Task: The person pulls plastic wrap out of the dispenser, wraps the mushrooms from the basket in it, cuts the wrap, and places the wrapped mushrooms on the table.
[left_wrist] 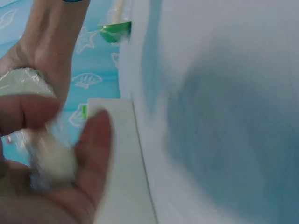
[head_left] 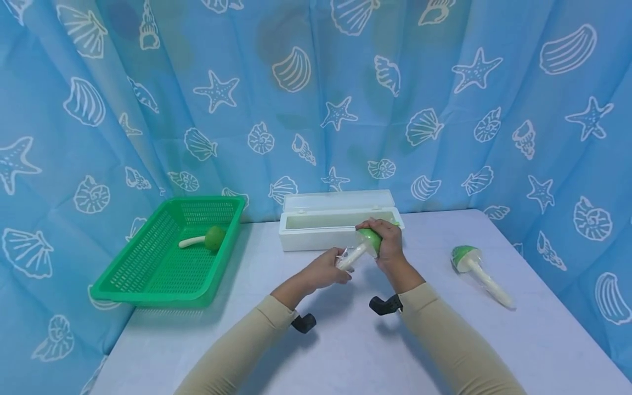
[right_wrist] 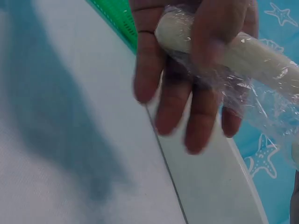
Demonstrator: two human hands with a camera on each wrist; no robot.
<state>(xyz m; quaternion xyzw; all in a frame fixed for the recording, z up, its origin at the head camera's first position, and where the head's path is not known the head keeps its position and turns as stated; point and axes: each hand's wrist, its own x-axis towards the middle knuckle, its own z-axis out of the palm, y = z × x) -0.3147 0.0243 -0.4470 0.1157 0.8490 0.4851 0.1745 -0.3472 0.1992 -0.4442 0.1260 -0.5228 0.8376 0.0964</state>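
A mushroom-shaped piece, with a green domed cap and a cream stem in clear plastic wrap, is held by both hands over the table in front of the white box. My right hand grips the cap at the top. Lower down, my left hand pinches the stem end; the right wrist view shows its thumb pressing the wrapped stem while the other fingers extend. Loose wrap hangs along the stem. In the left wrist view the stem end is blurred behind the fingers.
The white box's lid is raised at the back. To the left a green basket contains another mushroom-shaped piece. A third, wrapped one lies on the white-covered table at right. A blue shell-patterned curtain surrounds the table.
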